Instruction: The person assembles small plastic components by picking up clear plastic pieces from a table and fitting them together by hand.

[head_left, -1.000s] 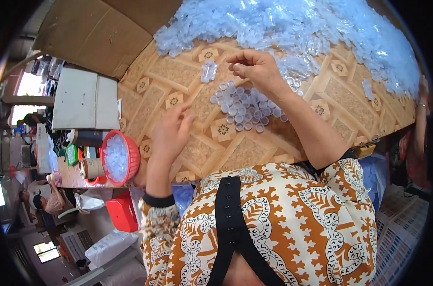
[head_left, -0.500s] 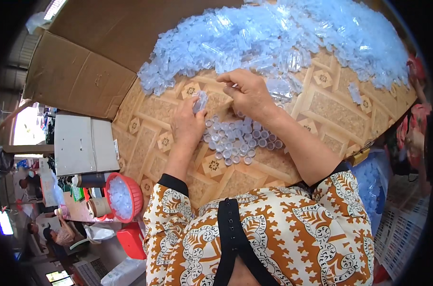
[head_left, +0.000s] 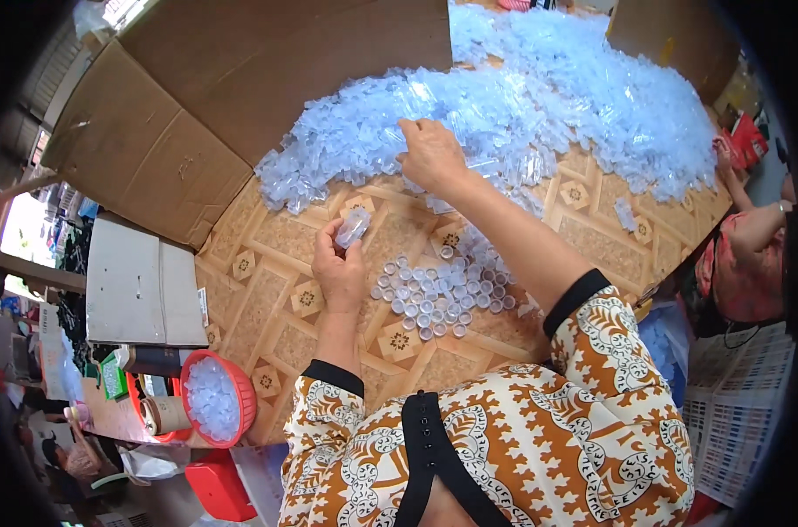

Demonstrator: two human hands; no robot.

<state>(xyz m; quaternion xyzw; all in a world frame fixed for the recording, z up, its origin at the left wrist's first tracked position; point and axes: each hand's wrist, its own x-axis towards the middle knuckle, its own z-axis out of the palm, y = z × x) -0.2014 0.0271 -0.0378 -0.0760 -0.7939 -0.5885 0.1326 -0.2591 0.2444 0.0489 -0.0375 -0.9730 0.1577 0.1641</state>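
My left hand [head_left: 339, 272] is closed around a small clear plastic piece [head_left: 353, 227], held between thumb and fingers above the patterned table. It may be more than one piece; I cannot tell. My right hand [head_left: 434, 158] is stretched forward over the near edge of a large heap of clear plastic pieces [head_left: 539, 105]. Its thumb and forefinger stand apart, and nothing shows between them. Between my forearms lies a loose group of small round clear caps [head_left: 443, 294], several with their open ring side up.
Cardboard panels [head_left: 153, 140] wall the left and back of the table [head_left: 276, 237]. A red basket [head_left: 245, 395] of clear pieces stands at the left edge, beside a white box [head_left: 144, 281]. Another person's arm [head_left: 733, 180] reaches in at the far right.
My right hand has moved forward from above the caps to the heap, and its fingers have spread. My left hand still holds the plastic piece, slightly nearer to me.
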